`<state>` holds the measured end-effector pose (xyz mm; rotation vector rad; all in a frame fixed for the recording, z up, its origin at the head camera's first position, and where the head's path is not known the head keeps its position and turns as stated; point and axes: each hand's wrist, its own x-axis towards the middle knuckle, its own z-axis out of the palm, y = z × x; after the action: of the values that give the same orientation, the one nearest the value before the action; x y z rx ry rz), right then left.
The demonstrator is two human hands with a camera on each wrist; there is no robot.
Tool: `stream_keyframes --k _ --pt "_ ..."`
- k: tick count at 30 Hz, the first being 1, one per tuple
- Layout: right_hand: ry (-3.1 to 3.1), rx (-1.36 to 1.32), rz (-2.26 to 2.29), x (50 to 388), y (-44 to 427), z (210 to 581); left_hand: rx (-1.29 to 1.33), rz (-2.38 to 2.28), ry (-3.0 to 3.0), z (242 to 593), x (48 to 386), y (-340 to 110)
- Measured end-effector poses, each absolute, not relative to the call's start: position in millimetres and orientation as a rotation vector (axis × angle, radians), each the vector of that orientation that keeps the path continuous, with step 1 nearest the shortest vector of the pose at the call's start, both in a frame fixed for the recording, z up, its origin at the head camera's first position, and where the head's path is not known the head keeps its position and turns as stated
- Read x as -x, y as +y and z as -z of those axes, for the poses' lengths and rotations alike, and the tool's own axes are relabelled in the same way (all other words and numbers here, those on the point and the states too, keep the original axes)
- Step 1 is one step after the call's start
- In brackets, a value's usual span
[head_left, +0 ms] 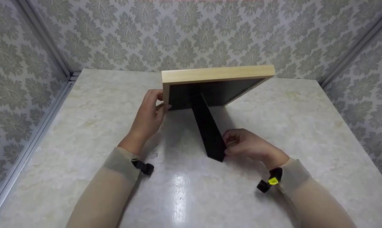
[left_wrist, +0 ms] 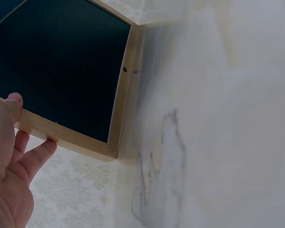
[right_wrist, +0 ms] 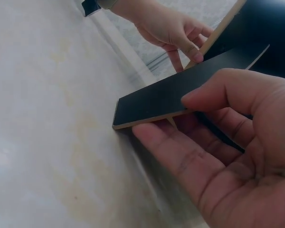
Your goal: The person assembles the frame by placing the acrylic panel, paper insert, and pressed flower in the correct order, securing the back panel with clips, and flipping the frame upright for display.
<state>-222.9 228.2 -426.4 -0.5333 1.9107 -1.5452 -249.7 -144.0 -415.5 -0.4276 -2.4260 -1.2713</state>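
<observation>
A picture frame (head_left: 217, 73) with a light wooden border and black back stands on the table, its back towards me. From its back a black easel leg (head_left: 206, 129) slants down towards the tabletop. My left hand (head_left: 149, 114) grips the left side of the border; in the left wrist view the thumb lies on the back edge and the fingers are on the outer side. My right hand (head_left: 251, 145) pinches the leg near its lower end, thumb above and fingers beneath in the right wrist view. The frame's front is hidden.
The table (head_left: 92, 95) has a pale marbled surface with a bright reflection near me. Patterned wallpaper (head_left: 184, 34) covers the wall behind, and metal rails (head_left: 38, 136) run along the enclosure's sides. A dark band with a small device (head_left: 143, 167) sits on each wrist.
</observation>
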Motion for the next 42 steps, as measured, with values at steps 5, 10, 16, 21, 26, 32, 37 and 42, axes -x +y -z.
stream_keyframes --k 5,10,16,21,26,32,37,42 --pt "1.943 0.523 1.548 218 231 430 0.441 1.276 -2.447 416 253 -142" --pt "2.017 0.49 1.54 208 228 433 0.445 1.267 -2.458 419 255 -145" --pt "2.192 0.45 1.585 197 227 410 0.443 1.257 -2.469 422 254 -147" --pt "2.277 0.312 2.177 192 230 352 0.433 1.288 -2.457 418 252 -152" --pt "2.182 0.308 2.526 193 235 292 0.435 1.345 -2.416 406 250 -159" --pt "2.25 0.323 2.336 201 228 261 0.423 1.284 -2.448 396 247 -161" --pt "2.319 0.288 2.262 208 223 256 0.403 1.229 -2.463 392 243 -157" --pt "2.336 0.249 2.261 221 224 254 0.411 1.199 -2.492 389 232 -154"
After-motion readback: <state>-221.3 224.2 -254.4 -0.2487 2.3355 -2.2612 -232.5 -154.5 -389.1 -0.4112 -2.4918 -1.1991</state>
